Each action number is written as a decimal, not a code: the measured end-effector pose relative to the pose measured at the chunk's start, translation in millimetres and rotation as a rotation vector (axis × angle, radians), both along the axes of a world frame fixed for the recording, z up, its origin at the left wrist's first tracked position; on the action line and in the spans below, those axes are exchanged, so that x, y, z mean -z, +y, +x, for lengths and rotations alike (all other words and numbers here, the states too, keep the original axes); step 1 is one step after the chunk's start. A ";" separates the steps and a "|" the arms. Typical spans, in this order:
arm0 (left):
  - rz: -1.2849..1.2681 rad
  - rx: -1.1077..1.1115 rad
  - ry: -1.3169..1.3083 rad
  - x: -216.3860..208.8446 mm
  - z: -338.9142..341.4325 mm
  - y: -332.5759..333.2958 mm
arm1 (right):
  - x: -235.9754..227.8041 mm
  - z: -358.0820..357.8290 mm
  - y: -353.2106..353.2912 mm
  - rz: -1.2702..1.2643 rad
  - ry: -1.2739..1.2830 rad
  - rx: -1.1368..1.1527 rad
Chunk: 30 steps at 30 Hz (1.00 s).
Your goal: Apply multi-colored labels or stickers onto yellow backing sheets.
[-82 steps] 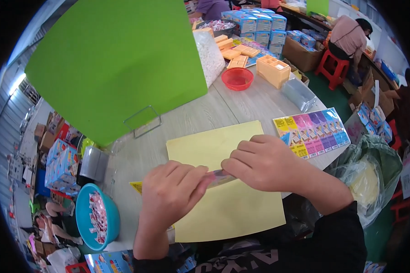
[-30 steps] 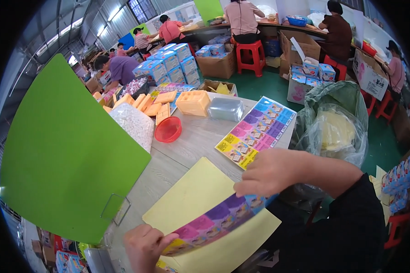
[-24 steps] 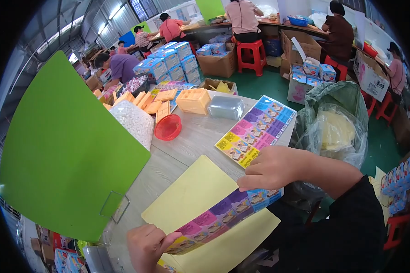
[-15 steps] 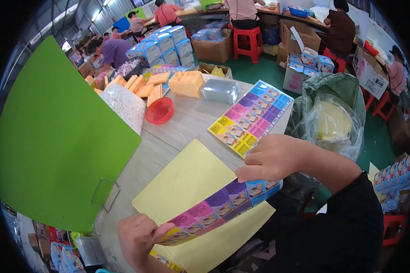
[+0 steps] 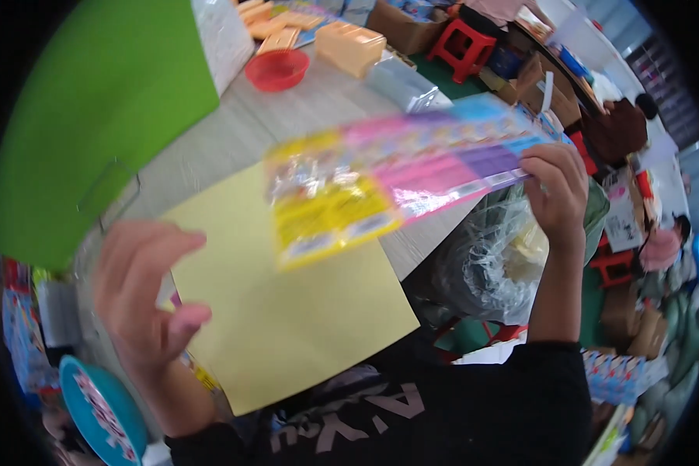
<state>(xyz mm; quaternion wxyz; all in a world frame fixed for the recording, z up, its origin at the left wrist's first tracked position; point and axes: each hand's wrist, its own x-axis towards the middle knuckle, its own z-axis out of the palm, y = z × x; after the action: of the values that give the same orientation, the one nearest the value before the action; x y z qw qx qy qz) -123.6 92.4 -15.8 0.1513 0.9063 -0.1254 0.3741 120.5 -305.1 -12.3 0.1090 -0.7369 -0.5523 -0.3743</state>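
Observation:
My right hand point(image 5: 555, 186) grips the right end of a glossy printed sheet point(image 5: 435, 167) with yellow, pink, purple and blue blocks. The sheet is raised, tilted and partly blurred by motion. Below it lies a plain pale yellow paper sheet point(image 5: 311, 311) at the table's near edge, its far part covered by the printed one. My left hand point(image 5: 147, 287), thumb and fingers apart, holds nothing and hovers at the yellow paper's left edge. Coloured printing point(image 5: 202, 374) peeks out beside that paper, near my left wrist.
On the grey table point(image 5: 225, 140) stand a red basket point(image 5: 277, 70), orange plastic cases point(image 5: 349, 46) and a clear container point(image 5: 404, 81). A green board point(image 5: 93, 132) rises at left. A teal basin point(image 5: 105, 412) sits lower left, a plastic-lined bag point(image 5: 489, 264) at right. People sit beyond.
Both hands were pinching a printed strip over the yellow paper. Now my left hand is open and off it, while my right holds up a printed sheet farther right. The head view has shifted.

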 end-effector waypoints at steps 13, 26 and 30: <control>0.142 -0.086 0.723 18.2 -29.5 -35.6 | 133.2 63.5 -64.6 -0.338 0.657 0.365; -0.056 -0.239 1.067 108.3 -102.9 -112.5 | 123.1 -113.7 64.6 -0.714 0.873 -0.364; -0.174 -0.237 1.100 102.7 -102.6 -108.4 | 122.2 -118.4 70.2 -0.714 0.832 -0.416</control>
<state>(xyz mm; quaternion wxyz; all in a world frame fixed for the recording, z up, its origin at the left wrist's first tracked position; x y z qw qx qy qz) -226.2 -16.1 -118.5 0.2254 0.9598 0.1058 -0.1295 2.1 -234.9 -134.5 0.1327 -0.6889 -0.6882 0.1850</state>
